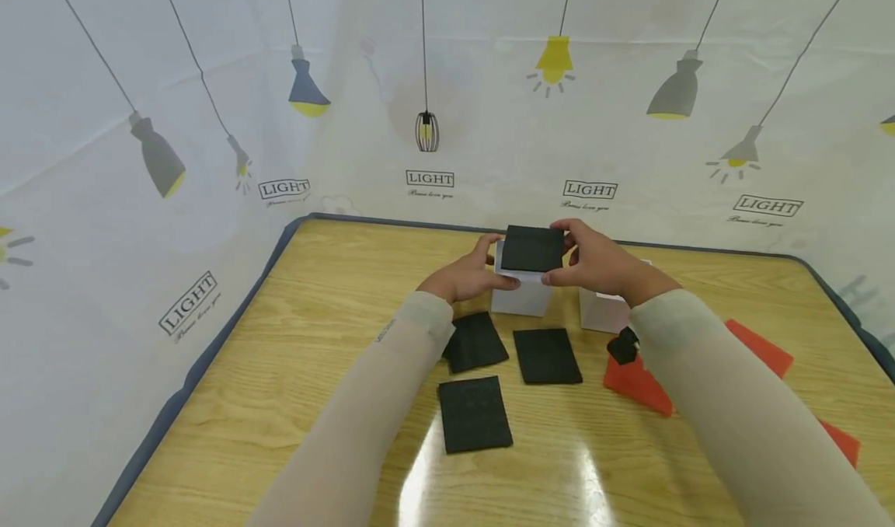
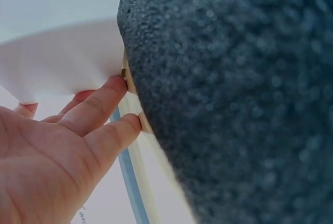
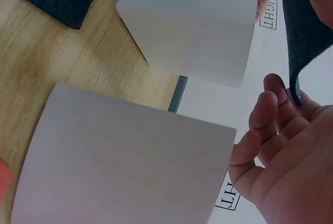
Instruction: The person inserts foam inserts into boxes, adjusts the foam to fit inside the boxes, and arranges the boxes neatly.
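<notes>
A black felt square [image 1: 533, 248] is above a white box [image 1: 520, 298] at the back middle of the table. My right hand [image 1: 594, 259] pinches this square at its right side; in the right wrist view the felt [image 3: 307, 31] bends between thumb and fingers. My left hand [image 1: 467, 273] holds the white box at its left side, thumb in front and fingers behind. In the left wrist view, fingers touch the box [image 2: 62, 57], and dark felt fills the right half. The box's top is mostly hidden under the square.
A second white box [image 1: 603, 312] stands to the right, partly behind the right wrist. Three black squares lie in front, one of them nearest [image 1: 475, 414]. Several red pieces [image 1: 636, 383] lie at right, partly under the right forearm. A printed curtain [image 1: 489, 146] borders the table's back.
</notes>
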Tool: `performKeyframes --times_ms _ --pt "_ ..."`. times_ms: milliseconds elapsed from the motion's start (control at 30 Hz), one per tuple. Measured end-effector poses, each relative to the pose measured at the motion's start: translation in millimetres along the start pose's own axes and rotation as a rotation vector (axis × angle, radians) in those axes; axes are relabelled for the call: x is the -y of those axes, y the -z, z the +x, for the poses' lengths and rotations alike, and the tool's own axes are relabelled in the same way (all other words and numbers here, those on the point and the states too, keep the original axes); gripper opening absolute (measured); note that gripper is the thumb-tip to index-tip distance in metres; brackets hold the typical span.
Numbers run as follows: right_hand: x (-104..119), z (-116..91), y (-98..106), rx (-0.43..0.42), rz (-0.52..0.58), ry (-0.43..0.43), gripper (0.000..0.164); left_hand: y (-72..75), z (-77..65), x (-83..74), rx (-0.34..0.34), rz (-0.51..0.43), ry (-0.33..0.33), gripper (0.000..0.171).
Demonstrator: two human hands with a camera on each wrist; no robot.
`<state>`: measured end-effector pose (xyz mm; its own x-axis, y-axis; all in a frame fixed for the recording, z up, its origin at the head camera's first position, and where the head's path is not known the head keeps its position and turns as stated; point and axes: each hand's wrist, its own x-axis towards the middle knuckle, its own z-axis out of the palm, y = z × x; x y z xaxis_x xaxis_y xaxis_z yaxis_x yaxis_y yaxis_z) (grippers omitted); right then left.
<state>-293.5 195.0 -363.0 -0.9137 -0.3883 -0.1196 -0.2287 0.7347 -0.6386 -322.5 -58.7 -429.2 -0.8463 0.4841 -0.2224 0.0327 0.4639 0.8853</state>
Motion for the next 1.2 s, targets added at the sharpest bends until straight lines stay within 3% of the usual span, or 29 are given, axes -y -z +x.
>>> performKeyframes --times_ms 1200 --pt "-2.5 11.8 -9.1 -0.015 -0.097 -0.034 0.093 -1.2 -1.0 2.6 -0.007 -0.02 0.006 0.098"
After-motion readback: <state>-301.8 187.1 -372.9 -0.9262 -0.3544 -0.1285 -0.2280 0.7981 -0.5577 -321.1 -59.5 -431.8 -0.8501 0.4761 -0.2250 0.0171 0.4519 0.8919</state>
